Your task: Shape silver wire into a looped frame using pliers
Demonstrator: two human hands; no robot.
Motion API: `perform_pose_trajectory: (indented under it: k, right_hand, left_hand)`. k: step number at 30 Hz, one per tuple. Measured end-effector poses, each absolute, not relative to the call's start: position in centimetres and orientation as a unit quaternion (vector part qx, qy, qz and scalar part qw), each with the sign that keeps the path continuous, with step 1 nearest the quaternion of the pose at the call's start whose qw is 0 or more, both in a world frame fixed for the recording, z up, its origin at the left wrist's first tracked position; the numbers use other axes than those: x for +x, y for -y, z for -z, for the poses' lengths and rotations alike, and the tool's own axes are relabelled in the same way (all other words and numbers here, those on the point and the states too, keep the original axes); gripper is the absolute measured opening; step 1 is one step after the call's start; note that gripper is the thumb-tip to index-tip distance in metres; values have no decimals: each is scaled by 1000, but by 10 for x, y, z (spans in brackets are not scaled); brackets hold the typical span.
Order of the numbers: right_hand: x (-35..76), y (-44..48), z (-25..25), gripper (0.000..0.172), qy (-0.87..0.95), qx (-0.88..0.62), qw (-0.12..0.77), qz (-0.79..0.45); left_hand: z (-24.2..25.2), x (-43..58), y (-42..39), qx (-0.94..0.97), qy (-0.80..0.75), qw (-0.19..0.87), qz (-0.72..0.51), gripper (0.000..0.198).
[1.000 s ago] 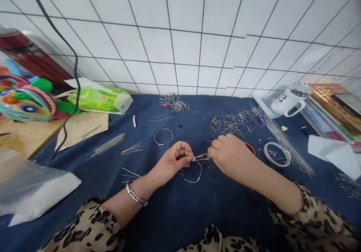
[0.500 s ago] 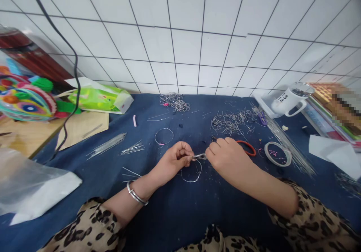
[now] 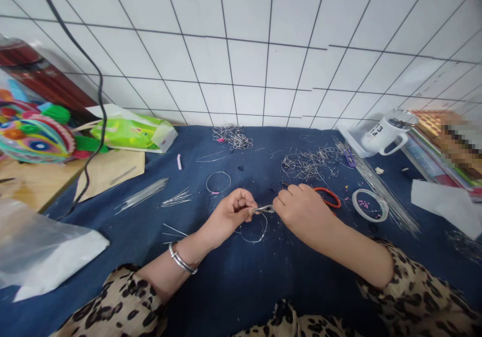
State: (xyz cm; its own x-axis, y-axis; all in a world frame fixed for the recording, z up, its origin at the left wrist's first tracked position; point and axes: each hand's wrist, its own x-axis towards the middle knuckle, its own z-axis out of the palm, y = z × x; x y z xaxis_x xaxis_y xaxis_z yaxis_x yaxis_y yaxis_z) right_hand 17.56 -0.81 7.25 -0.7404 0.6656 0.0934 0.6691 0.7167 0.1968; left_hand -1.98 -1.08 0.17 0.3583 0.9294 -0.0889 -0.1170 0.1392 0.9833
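Note:
My left hand (image 3: pixel 237 211) pinches a thin wire loop (image 3: pixel 266 228), which hangs in a ring below the fingertips. My right hand (image 3: pixel 301 211) is closed around a pair of pliers (image 3: pixel 268 208); their metal jaws reach left to the wire at my left fingertips. An orange-red handle (image 3: pixel 331 196) shows beyond my right hand, and I cannot tell whether it belongs to the pliers. Behind my left hand lies a finished-looking wire ring (image 3: pixel 219 182) with a small pink part on it. The exact spot where jaws and wire meet is partly hidden by the fingers.
Tangled wire (image 3: pixel 311 162) lies beyond my right hand, with a second tangle (image 3: pixel 233 137) by the wall. Straight wires (image 3: pixel 143 196) lie at left, others (image 3: pixel 391 201) at right beside a round dish (image 3: pixel 384 211) with pink beads. A white mug (image 3: pixel 387 133) stands back right.
The plier jaws and the held wire loop have shifted and turned very slightly. Both hands keep their grips and stay almost in place.

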Motion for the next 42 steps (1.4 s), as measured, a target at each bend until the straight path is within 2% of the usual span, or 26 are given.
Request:
perform_pose_trajectory:
  k: [11, 24, 29, 34, 42]
  right_hand:
    - [201, -9, -97, 8, 929, -358, -12, 91]
    - [197, -10, -86, 10, 934, -353, 1, 54]
    - [198, -15, -88, 18, 913, -398, 72, -58]
    - [189, -18, -78, 22, 914, -339, 141, -174]
    - [182, -18, -65, 27, 915, -320, 156, -189]
  left_hand:
    - [-2, -20, 11, 512, -395, 648, -403, 14]
    - [-7, -19, 12, 514, -405, 640, -402, 11]
    - [-10, -17, 14, 438, -424, 635, -474, 11]
    - [-12, -16, 18, 375, -427, 657, -495, 14]
    - [-13, -16, 18, 346, -418, 678, -496, 18]
